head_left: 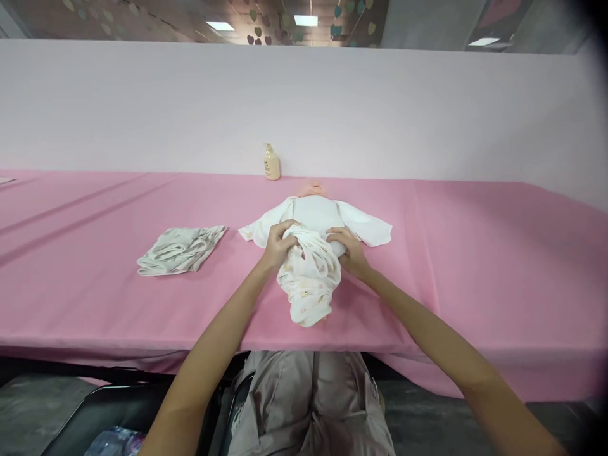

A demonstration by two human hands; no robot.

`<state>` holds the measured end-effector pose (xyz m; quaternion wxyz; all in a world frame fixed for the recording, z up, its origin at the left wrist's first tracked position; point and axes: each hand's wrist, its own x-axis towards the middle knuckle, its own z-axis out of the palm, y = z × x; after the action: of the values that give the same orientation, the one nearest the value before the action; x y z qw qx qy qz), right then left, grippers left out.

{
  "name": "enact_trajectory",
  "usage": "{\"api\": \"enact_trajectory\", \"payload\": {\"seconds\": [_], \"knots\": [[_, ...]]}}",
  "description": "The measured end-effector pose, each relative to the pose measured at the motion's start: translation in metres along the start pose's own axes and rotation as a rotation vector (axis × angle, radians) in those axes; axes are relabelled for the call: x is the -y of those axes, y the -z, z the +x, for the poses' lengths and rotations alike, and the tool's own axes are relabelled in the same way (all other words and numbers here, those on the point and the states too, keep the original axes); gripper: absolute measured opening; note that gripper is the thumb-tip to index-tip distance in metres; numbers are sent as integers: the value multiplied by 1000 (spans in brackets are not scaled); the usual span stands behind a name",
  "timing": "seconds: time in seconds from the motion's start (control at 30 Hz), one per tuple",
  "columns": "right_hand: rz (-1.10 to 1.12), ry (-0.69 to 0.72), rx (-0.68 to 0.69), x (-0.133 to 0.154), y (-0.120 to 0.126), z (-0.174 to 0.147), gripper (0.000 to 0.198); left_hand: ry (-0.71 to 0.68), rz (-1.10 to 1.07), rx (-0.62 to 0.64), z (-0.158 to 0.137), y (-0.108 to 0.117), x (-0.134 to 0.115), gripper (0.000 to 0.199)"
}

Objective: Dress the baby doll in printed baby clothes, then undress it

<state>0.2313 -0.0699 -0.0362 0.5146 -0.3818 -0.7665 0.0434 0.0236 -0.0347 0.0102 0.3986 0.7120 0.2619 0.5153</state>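
Observation:
A baby doll (312,188) lies on its back, its head toward the wall. A white long-sleeved shirt (316,212) covers its torso, with both sleeves spread out to the sides. Bunched around the doll's lower body are white baby pants (308,288) with a small print, their lower end toward me. At the left side of the waist, my left hand (280,245) is closed, thumb and fingers pinching the gathered cloth. My right hand (350,251) grips the cloth at the right side with bent fingers. The legs are mostly hidden under the fabric.
A folded pale patterned garment (182,251) lies to the left on the pink-covered table (479,272). A cream pump bottle (272,163) stands at the back against the white wall (166,104). Below the front edge, a black chair (109,411) is at the lower left.

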Motion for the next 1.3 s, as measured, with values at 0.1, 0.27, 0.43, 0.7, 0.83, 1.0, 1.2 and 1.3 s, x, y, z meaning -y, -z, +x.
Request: {"api": "enact_trajectory", "payload": {"seconds": [0.1,0.27,0.43,0.7,0.83,1.0,1.2,1.3], "knots": [[133,-35,-53,0,-1,-2,19,118,-98,127,3,-5,11,17],[213,-77,-171,0,-8,-4,20,-209,106,-242,-6,-18,8,22],[223,-151,-250,8,-13,-3,21,-368,364,-246,-19,-25,-10,20],[339,-242,-227,8,-12,0,14,-811,751,139,-27,-46,-23,8],[609,-332,-5,15,4,13,8,-886,886,86,-10,-40,-28,8],[1050,-617,165,37,28,28,12,-908,1034,188,8,-40,-45,14],[1033,-917,97,21,38,28,22,-787,1301,543,-18,-82,-71,9],[876,-858,92,2,39,26,29,-714,1317,650,-42,-99,-72,20]]}}
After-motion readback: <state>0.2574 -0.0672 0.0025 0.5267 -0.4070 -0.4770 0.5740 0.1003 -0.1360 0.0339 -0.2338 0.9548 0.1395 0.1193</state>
